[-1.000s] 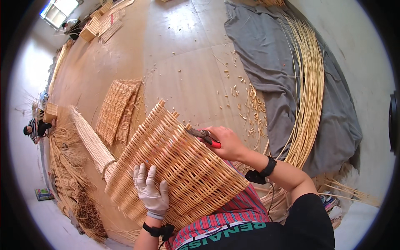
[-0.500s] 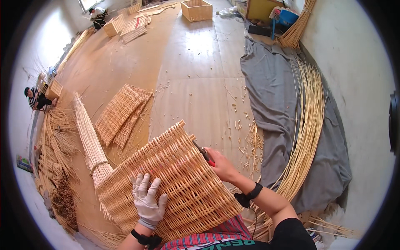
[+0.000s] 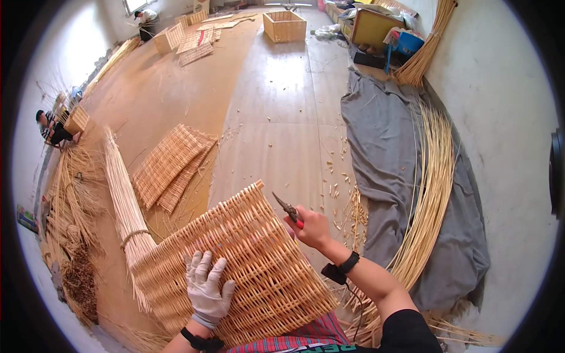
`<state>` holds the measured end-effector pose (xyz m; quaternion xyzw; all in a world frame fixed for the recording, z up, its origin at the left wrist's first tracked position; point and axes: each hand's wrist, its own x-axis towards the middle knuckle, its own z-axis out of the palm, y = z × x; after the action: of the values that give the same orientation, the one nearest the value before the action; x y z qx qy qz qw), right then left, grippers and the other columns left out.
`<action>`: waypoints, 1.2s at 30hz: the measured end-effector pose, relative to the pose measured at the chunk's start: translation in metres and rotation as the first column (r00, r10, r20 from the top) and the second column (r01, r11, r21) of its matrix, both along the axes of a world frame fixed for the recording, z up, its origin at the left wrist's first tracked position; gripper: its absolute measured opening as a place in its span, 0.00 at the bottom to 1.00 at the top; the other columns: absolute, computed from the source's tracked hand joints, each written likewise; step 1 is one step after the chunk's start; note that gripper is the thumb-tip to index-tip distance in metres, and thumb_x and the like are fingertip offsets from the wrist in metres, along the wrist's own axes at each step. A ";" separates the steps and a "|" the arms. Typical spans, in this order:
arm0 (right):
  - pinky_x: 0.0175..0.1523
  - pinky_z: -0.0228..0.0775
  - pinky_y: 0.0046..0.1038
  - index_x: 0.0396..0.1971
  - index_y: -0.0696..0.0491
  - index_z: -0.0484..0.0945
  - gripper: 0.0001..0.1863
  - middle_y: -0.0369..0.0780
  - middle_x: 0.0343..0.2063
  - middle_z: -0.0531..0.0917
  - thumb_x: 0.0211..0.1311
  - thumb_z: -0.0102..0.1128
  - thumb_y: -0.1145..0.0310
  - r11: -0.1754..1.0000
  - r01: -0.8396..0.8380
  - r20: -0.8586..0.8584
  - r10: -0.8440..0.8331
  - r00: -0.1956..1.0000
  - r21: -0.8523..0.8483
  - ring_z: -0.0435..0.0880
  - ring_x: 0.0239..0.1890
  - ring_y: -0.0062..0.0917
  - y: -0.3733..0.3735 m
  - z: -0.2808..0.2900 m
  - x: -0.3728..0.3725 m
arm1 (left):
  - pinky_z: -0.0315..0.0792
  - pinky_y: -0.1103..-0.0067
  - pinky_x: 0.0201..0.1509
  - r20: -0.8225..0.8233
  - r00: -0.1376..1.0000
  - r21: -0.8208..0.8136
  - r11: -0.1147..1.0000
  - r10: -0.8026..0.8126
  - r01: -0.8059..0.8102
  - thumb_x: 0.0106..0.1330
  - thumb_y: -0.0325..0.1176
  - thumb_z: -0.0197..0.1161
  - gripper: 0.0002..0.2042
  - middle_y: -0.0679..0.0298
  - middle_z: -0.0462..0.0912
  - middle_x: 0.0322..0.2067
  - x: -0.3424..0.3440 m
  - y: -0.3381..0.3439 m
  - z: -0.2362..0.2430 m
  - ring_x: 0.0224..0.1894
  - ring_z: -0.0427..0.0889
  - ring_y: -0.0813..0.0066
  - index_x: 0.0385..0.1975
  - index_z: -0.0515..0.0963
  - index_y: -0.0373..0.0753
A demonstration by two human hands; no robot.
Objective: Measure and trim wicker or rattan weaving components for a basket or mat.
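A woven wicker panel point(image 3: 259, 253) lies tilted across my lap, with one stake end sticking out at its top corner. My left hand point(image 3: 207, 288), in a pale glove, rests flat on the panel with its fingers stretched out. Just off the panel's right edge, my bare right hand point(image 3: 311, 228) is closed around pruning shears point(image 3: 288, 209) with red handles. Their dark pointed blades stand apart from the weave and point up and left.
Two woven panels point(image 3: 170, 162) lie on the floor beyond a tied rod bundle point(image 3: 125, 206). Long loose rods point(image 3: 435, 194) rest on a grey cloth point(image 3: 382, 147) at right. Cut bits point(image 3: 334, 191) litter the floor. Two people work at far left; a wicker box point(image 3: 285, 26) stands far ahead.
My right hand has drawn the shears away from the panel's edge. A short stake end that stuck out beside the blades is gone. My left hand stays on the weave.
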<state>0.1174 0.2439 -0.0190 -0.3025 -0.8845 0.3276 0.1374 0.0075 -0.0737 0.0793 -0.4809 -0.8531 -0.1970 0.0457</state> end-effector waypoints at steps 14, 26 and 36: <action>0.70 0.61 0.44 0.72 0.54 0.64 0.41 0.50 0.62 0.77 0.66 0.62 0.48 0.931 -0.254 -0.316 0.166 0.934 -0.263 0.74 0.64 0.47 -0.008 -0.003 -0.034 | 0.50 0.47 0.80 0.027 1.000 0.021 1.000 0.004 -0.005 0.69 0.50 0.64 0.25 0.54 0.72 0.65 0.003 0.000 0.001 0.73 0.64 0.48 0.63 0.78 0.48; 0.52 0.73 0.48 0.53 0.50 0.74 0.26 0.49 0.40 0.82 0.64 0.63 0.48 0.982 -0.161 -0.144 0.146 0.979 -0.101 0.80 0.48 0.50 0.005 0.001 -0.050 | 0.52 0.48 0.79 0.049 0.999 0.020 1.000 0.023 -0.024 0.69 0.50 0.64 0.26 0.53 0.72 0.66 0.000 -0.004 -0.002 0.73 0.64 0.46 0.64 0.77 0.48; 0.30 0.73 0.45 0.34 0.48 0.79 0.17 0.44 0.19 0.81 0.69 0.63 0.49 0.971 0.018 -0.007 -0.017 1.000 0.238 0.84 0.25 0.45 0.060 -0.015 -0.032 | 0.58 0.52 0.76 -0.003 1.000 0.036 0.999 0.024 -0.024 0.68 0.49 0.64 0.26 0.49 0.74 0.65 0.006 -0.005 -0.002 0.72 0.67 0.43 0.64 0.77 0.46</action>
<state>0.0854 0.3041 -0.0337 -0.2907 -0.9144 0.2187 0.1776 0.0134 -0.0790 0.0769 -0.4702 -0.8550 -0.2108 0.0582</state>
